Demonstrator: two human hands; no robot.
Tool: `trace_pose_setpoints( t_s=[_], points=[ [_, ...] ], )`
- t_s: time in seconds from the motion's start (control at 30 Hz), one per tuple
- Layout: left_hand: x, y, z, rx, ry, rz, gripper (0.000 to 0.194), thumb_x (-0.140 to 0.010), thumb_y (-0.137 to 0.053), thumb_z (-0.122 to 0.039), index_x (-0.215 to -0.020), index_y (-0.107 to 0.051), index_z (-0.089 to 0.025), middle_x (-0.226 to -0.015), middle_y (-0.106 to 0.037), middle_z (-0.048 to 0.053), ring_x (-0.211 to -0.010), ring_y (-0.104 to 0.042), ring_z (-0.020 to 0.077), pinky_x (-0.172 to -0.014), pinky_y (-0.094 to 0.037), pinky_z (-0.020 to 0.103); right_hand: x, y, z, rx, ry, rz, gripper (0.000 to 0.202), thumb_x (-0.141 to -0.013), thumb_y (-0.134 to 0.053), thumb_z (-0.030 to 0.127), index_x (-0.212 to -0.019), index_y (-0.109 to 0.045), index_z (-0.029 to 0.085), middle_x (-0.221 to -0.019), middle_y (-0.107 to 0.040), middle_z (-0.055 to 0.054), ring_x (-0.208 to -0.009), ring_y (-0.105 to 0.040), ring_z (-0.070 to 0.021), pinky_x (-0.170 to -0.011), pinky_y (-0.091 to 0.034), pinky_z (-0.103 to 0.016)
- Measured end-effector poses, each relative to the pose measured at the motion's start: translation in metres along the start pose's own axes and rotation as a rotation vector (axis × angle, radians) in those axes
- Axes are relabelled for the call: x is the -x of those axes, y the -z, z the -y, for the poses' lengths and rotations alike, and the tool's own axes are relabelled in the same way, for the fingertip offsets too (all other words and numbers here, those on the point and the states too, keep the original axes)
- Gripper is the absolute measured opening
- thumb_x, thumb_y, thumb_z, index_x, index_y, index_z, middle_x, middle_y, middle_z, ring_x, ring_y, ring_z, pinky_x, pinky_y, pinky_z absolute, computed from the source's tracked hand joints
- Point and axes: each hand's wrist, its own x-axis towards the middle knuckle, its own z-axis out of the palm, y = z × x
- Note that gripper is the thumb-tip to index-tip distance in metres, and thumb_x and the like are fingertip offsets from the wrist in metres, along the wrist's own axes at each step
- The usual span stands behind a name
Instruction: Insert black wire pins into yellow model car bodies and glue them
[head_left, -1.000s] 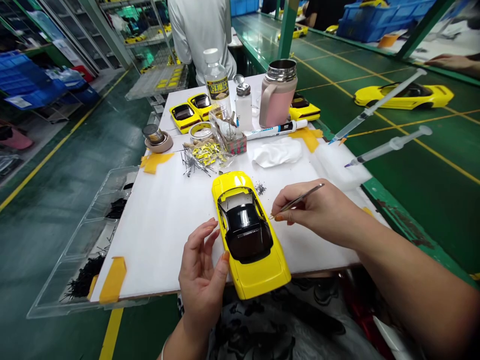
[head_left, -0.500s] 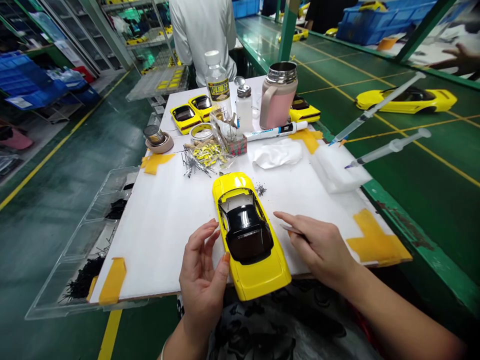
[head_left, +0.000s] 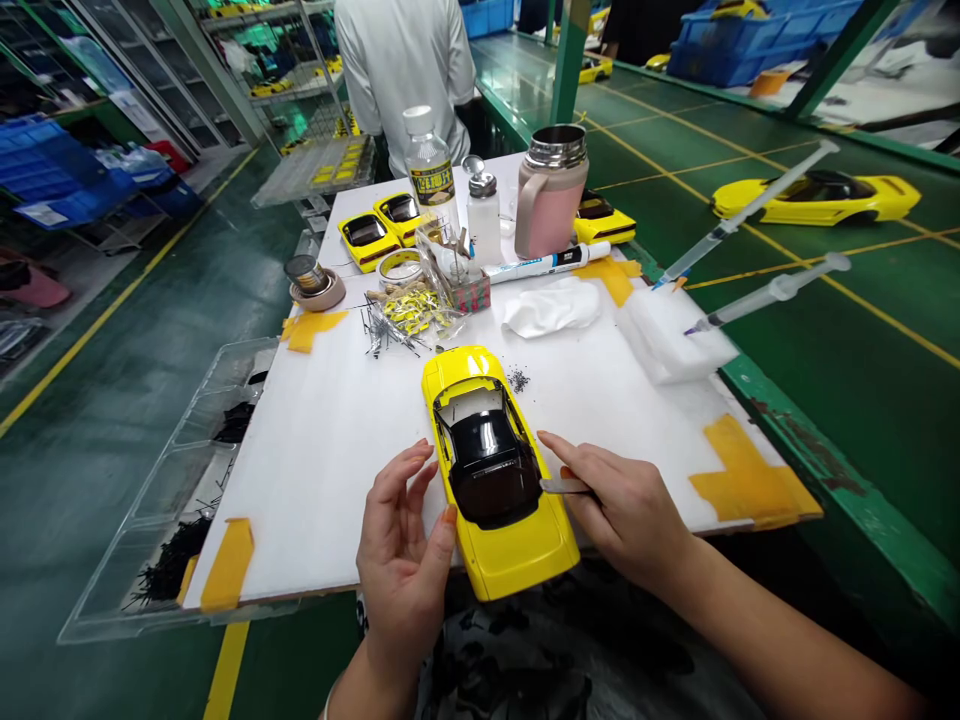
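A yellow model car body (head_left: 517, 568) with a black roof and dark rear window lies lengthwise before me, its tail overhanging the board's near edge. My left hand (head_left: 405, 545) is at its left flank, fingers apart and curved, the thumb against the rear side. A thin, flat metal tool (head_left: 564, 486) is pinched in my right hand (head_left: 626, 505). Its tip meets the right edge of the car's dark rear window, while my index finger points toward the car's side. Small black bits (head_left: 518, 380) lie scattered beside the front of the car.
Two syringes (head_left: 750, 215) (head_left: 780, 288) stick in a white foam block (head_left: 675, 335) at right. Farther back stand a pink mug (head_left: 551, 205), a bottle (head_left: 433, 180), a marker-like tube (head_left: 544, 264) and bagged yellow parts (head_left: 412, 310). A clear tray (head_left: 161, 480) sits left; a person (head_left: 405, 75) stands beyond.
My right hand has moved left toward the car, and the metal tool's tip now reaches the rear window's edge. My left hand and the car stay almost in place.
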Motion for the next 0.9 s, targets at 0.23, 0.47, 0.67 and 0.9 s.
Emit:
trace_pose_setpoints(
  t_s=[0.23, 0.47, 0.67, 0.9],
  points=[
    [0.0003, -0.0009, -0.0009, 0.007, -0.009, 0.001, 0.045, -0.095, -0.068, -0.014, -0.137, -0.062, -0.030, -0.146, -0.059, 0.007, -0.142, -0.054, 0.0214, -0.119, -0.048, 0.032, 0.0003, 0.0003, 0.0017, -0.005, 0.033, 0.042, 0.046, -0.092, -0.042, 0.006, -0.132, -0.062, -0.002, -0.079, -0.071, -0.008, -0.063, -0.067, -0.0181, -0.056, -0.055, -0.030],
    [0.0004, -0.0008, 0.0009, 0.009, 0.001, -0.004, 0.044, -0.095, -0.068, -0.015, -0.136, -0.063, -0.030, -0.147, -0.059, 0.007, -0.143, -0.053, 0.0220, -0.119, -0.048, 0.032, 0.0020, 0.0021, -0.0017, -0.112, -0.043, -0.011, 0.047, -0.090, -0.044, 0.005, -0.134, -0.061, 0.002, -0.095, -0.077, -0.009, -0.080, -0.074, -0.0170, -0.072, -0.060, -0.028],
    [-0.0002, -0.0007, -0.0002, -0.010, -0.014, -0.002, 0.044, -0.095, -0.068, -0.015, -0.136, -0.063, -0.029, -0.145, -0.060, 0.007, -0.141, -0.055, 0.0210, -0.118, -0.049, 0.030, 0.0011, 0.0000, -0.0001, -0.072, -0.008, 0.002, 0.046, -0.089, -0.042, 0.004, -0.130, -0.064, 0.001, -0.085, -0.074, -0.006, -0.073, -0.072, -0.0176, -0.065, -0.058, -0.029],
    [-0.0007, -0.0016, 0.0014, -0.025, -0.027, -0.001, 0.044, -0.095, -0.068, -0.015, -0.136, -0.063, -0.029, -0.145, -0.060, 0.008, -0.141, -0.055, 0.0214, -0.118, -0.049, 0.031, -0.0003, -0.0012, 0.0002, -0.047, 0.006, 0.018, 0.044, -0.091, -0.043, 0.005, -0.131, -0.063, 0.000, -0.085, -0.073, -0.007, -0.071, -0.070, -0.0165, -0.063, -0.056, -0.028]
  ],
)
